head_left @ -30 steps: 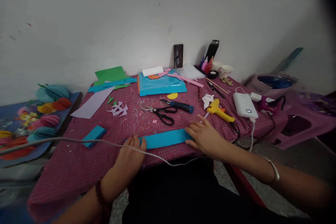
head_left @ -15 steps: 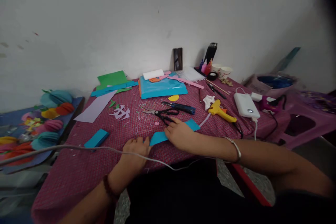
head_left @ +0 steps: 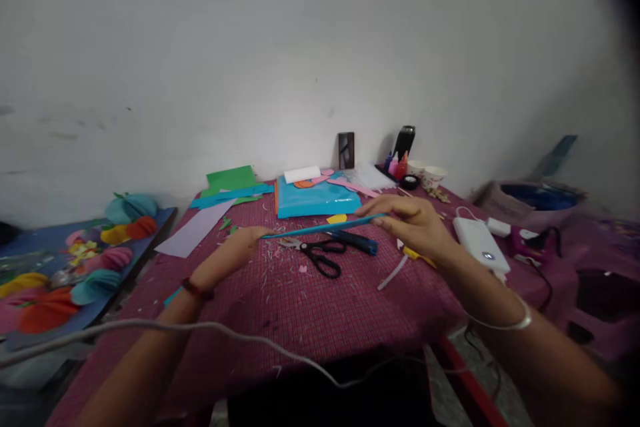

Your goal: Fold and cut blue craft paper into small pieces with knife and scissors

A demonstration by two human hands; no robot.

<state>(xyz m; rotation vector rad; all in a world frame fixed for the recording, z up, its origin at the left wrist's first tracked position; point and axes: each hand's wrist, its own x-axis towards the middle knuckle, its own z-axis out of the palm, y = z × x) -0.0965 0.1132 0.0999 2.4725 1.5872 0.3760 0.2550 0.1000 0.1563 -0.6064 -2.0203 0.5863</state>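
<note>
A blue paper strip (head_left: 320, 228) is stretched between my two hands above the table, seen nearly edge-on. My left hand (head_left: 240, 248) pinches its left end, with the fingers partly hidden behind the wrist. At the other end, my right hand (head_left: 413, 223) grips the strip between thumb and fingers. Below the strip lie black-handled scissors (head_left: 323, 259) and a dark blue utility knife (head_left: 356, 242). A yellow glue gun (head_left: 417, 256) is partly covered by my right hand, with a pale glue stick (head_left: 393, 272) pointing out of it.
White cable (head_left: 220, 328) crosses in front of my arms. Blue packet (head_left: 317, 200), green paper (head_left: 231, 178) and lilac paper (head_left: 195, 230) lie at the back. Power bank (head_left: 481, 245) and paper cups (head_left: 433, 177) stand right. Paper decorations (head_left: 50, 310) fill a blue board at left.
Both hands have lifted the blue paper strip off the table and turned it edge-on. My right hand moved right to its end. The view has tilted up.
</note>
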